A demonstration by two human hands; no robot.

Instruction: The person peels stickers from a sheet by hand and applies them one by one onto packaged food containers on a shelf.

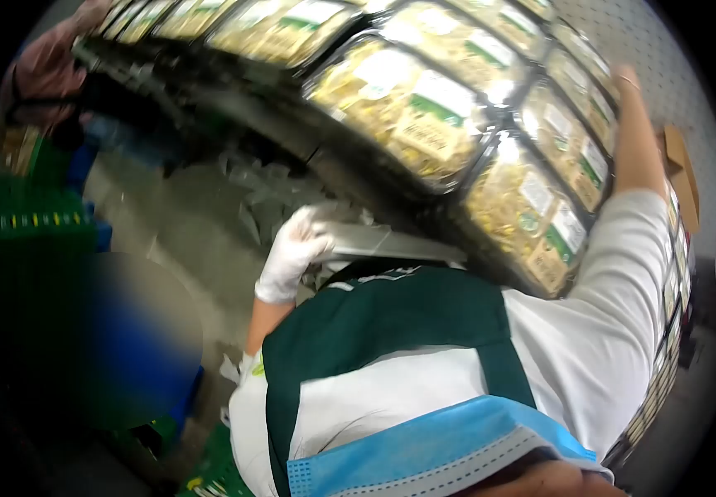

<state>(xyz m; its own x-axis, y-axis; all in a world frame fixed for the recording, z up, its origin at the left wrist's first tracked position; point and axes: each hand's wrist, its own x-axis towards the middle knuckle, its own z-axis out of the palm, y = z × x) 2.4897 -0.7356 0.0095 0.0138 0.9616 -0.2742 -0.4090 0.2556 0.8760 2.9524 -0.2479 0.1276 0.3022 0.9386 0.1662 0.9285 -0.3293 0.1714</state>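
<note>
My left hand (296,253), in a white glove, is closed on the end of a flat, pale grey strip-like piece (391,243) in front of my apron. Whether that piece is a tray or a table rail is unclear. On the right, my right hand (625,78) reaches to the far side of the stacked packs; its fingers are hidden and blurred. Close by are clear-lidded black food trays (527,215) with yellowish food and green-and-white labels. Another such food tray (403,108) lies to the left of these, in the front row.
Several more packs (283,29) line the table's upper left. Another person's pinkish sleeve (47,70) shows at the far upper left. Green crates (35,248) stand at left, and a cardboard box (679,178) at right. Clear plastic film (254,195) hangs under the table edge.
</note>
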